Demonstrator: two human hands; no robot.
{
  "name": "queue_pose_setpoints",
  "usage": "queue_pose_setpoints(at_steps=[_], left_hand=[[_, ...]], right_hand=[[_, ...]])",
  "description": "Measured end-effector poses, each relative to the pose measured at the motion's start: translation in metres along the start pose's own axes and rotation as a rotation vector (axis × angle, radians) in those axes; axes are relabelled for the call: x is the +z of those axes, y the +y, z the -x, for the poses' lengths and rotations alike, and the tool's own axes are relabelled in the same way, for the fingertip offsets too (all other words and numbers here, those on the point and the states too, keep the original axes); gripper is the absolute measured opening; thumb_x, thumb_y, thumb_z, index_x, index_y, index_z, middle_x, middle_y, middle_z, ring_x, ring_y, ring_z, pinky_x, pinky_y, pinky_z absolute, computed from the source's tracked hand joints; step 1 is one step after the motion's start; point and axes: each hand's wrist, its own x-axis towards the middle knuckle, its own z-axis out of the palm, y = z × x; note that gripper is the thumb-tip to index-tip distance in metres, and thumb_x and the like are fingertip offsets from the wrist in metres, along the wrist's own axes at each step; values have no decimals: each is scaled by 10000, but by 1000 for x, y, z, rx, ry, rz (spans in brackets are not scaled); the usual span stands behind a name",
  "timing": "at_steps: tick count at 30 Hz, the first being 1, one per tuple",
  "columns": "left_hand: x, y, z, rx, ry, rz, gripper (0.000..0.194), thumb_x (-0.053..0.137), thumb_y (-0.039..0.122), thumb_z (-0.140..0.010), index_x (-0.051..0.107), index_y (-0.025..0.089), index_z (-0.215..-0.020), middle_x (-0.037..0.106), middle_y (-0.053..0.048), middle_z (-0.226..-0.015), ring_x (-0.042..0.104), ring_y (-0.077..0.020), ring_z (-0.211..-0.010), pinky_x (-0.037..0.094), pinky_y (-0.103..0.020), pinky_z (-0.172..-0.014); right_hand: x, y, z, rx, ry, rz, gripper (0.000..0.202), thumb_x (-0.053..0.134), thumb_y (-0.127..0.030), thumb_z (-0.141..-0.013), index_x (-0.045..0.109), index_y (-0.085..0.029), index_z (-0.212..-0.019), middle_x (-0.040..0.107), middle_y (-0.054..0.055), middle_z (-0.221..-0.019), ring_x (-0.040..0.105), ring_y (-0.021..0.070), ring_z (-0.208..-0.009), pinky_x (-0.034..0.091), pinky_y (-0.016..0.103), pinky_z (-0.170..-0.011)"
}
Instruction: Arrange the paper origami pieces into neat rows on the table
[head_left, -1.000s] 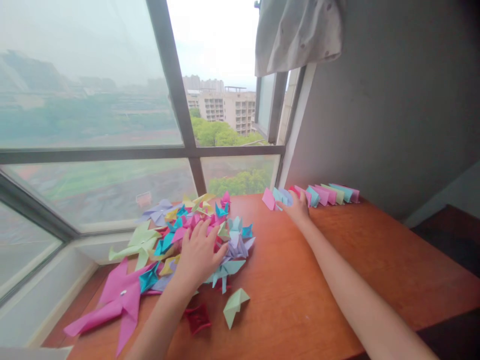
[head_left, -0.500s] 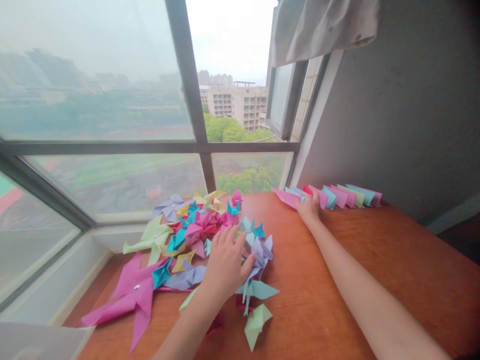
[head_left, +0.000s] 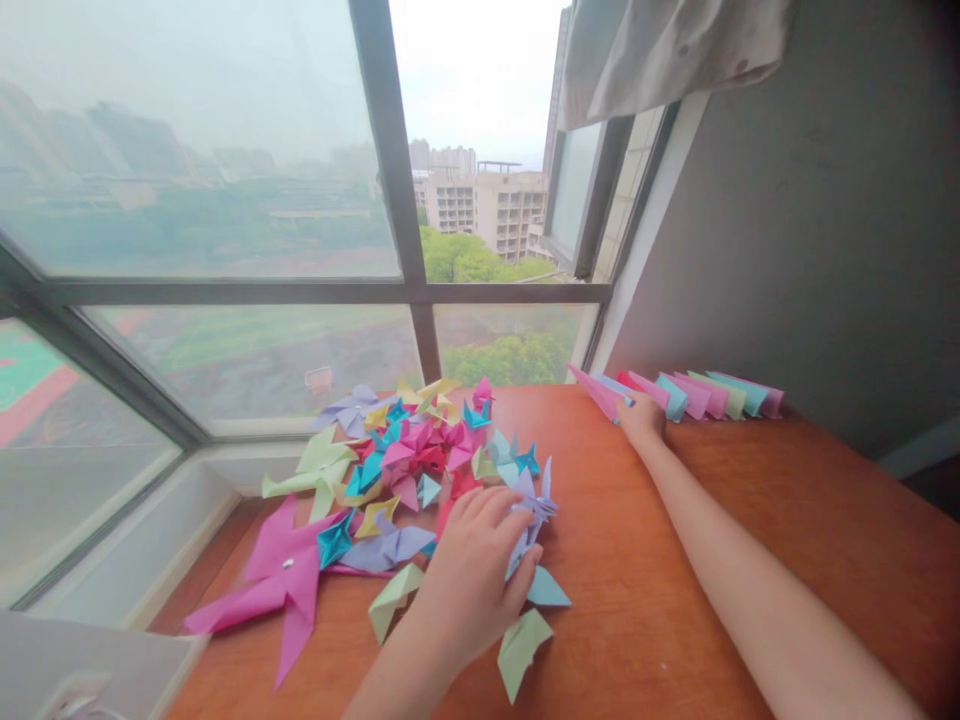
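My left hand [head_left: 486,560] rests over the near right part of a pile of folded paper pieces, its thumb apart and fingers slightly bent. Beneath and beside it lie a lavender paper crane [head_left: 534,505] and pale green folded pieces [head_left: 523,650]. A blue paper wing [head_left: 547,588] sticks out by the thumb. At the far right, my right hand [head_left: 642,418] is closed at the left end of a row of folded paper airplanes [head_left: 694,397]. It pinches a pink paper airplane [head_left: 595,393], which leans up; the fingertips are partly hidden.
A big magenta pinwheel [head_left: 281,580] lies at the left of the wooden table [head_left: 600,600]. Green [head_left: 319,470] and lavender [head_left: 356,410] pinwheels are by the window frame [head_left: 315,293]. A grey wall [head_left: 817,250] stands on the right; a curtain [head_left: 667,50] hangs above.
The view has turned slightly left. My left hand has come nearer and down over the pile, its fingers more bent. The pink airplane at my right hand now stands steeper.
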Motion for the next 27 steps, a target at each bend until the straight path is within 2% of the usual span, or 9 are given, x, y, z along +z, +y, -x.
queue_pose_setpoints(at_steps=[3,9,14,18,21,23,25,27], left_hand=[[8,4,1,-7,-20,14,228,574,232,-880,623,260,-1100,626,-58,-1217,555,-275,-1160,422,-492,-1046],[23,4,-3,20,-33,0,254,585,219,-865,609,235,-1117,619,-72,-1230,518,-289,-1217,401,-517,-1072],[25,5,-2,32,-31,19,263,565,218,-883,599,242,-1143,600,-68,-1291,470,-305,-1285,387,-543,-1091],[22,6,0,38,-2,46,264,566,209,-885,602,241,-1145,601,-71,-1300,453,-311,-1306,377,-563,-1101],[18,8,3,46,27,71,248,562,202,-887,610,237,-1128,622,-70,-1271,466,-308,-1295,384,-566,-1096],[15,10,7,47,58,91,229,555,203,-894,620,234,-1111,630,-70,-1262,476,-301,-1290,397,-552,-1089],[14,13,15,39,107,106,212,552,203,-899,631,230,-1094,633,-76,-1262,488,-292,-1283,426,-520,-1073],[13,16,26,24,162,111,212,552,194,-901,637,229,-1092,637,-83,-1261,511,-279,-1264,459,-479,-1047]], right_hand=[[-6,2,0,28,-25,18,279,533,-270,-767,763,-114,-795,685,139,-729,592,249,-719,421,327,-663],[-15,1,7,12,-12,9,292,506,-290,-773,734,-118,-707,646,108,-601,516,205,-601,355,303,-582],[-26,-3,22,-59,22,-51,320,479,-318,-792,669,-126,-620,585,70,-529,463,167,-558,340,286,-560],[-40,-8,36,-132,44,-111,378,455,-366,-825,626,-139,-575,568,65,-511,474,165,-553,359,280,-554],[-51,-18,53,-200,45,-159,401,455,-411,-844,650,-145,-616,639,81,-600,542,179,-605,416,275,-589],[-59,-32,71,-272,38,-236,379,469,-415,-853,696,-150,-702,711,98,-763,616,198,-697,473,282,-658],[-67,-53,95,-378,21,-359,333,496,-396,-862,731,-166,-812,737,103,-945,670,221,-842,514,311,-771],[-76,-80,123,-500,-15,-452,277,531,-368,-867,743,-188,-863,735,98,-1018,675,241,-968,514,355,-883]])
